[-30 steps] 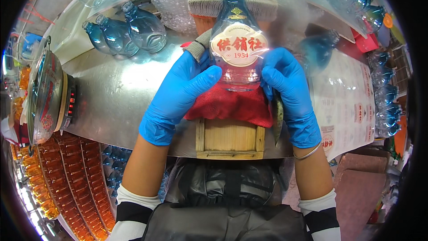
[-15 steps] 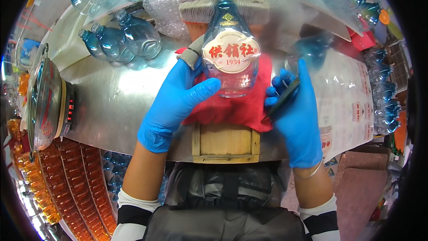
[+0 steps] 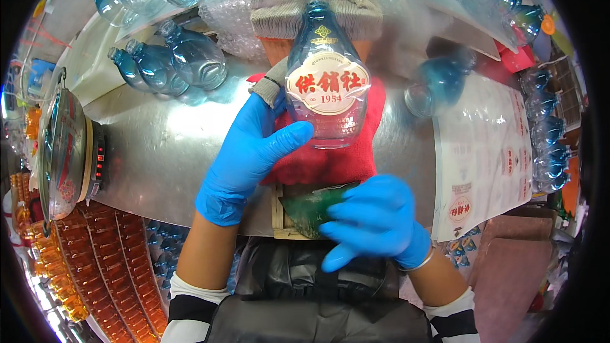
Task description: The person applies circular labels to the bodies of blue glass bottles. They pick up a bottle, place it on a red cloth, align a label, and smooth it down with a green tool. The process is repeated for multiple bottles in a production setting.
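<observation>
A clear bottle with a blue-tinted neck [image 3: 325, 47] leans on a red cloth [image 3: 318, 166], its neck against a grey ribbed pad [image 3: 273, 14]. On its front is a cream label [image 3: 327, 105] with red characters. My left hand [image 3: 238, 159], blue-gloved with a grey knit piece over its fingers, grips the bottle's lower left side, thumb along the base. My right hand [image 3: 378, 219], also blue-gloved, hangs with fingers spread over a wooden block [image 3: 277, 216]. Below its fingers a dark green flat scraper [image 3: 310, 209] lies on the block; the hand partly covers it.
A sheet of labels [image 3: 483, 159] lies at right, with a tilted blue bottle [image 3: 438, 82] behind it. Several bottles [image 3: 197, 57] stand at back left. A round metal pan [image 3: 67, 152] is at far left. Rows of amber bottles [image 3: 105, 260] fill the lower left.
My right hand has moved left and nearer to me, from beside the bottle to the wooden block, and has let go of the green scraper. My left hand stays on the bottle.
</observation>
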Tool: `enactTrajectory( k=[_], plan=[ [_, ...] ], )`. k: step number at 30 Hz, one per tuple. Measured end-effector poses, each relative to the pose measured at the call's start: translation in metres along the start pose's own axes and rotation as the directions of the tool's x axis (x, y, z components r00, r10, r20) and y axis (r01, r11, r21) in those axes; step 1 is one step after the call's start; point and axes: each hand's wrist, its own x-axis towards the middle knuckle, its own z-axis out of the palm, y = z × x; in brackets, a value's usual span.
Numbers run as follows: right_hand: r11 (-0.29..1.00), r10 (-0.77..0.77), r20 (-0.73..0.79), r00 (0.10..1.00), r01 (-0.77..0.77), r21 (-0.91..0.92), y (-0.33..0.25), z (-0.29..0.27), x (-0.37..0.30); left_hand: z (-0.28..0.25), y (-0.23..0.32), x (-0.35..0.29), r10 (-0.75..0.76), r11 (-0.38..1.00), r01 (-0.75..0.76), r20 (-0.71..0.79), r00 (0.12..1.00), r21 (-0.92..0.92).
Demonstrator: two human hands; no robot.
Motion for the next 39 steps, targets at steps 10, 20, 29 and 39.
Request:
enactTrajectory(
  k=[10,20,29,39],
  plan=[
    [0.993,0.093,0.732,0.674,-0.011,-0.117,-0.006,-0.013,0.026,-0.002,0.004,-0.001,0.014,1.0,-0.014,0.021,1.0,-0.012],
    [0.363,0.931,-0.285,0.228,-0.662,0.656,-0.03,0.001,0.035,-0.004,0.0,0.001,0.035,0.999,-0.035,0.055,0.998,0.001],
    [0.265,0.951,-0.294,0.093,-0.736,0.624,-0.016,0.014,0.032,0.002,0.003,0.0,-0.021,1.0,0.021,0.007,1.0,0.019],
    [0.793,0.477,-0.276,0.834,-0.544,-0.273,-0.027,-0.009,0.036,-0.003,0.001,-0.005,0.057,0.988,-0.059,0.018,0.998,0.142]
  ],
)
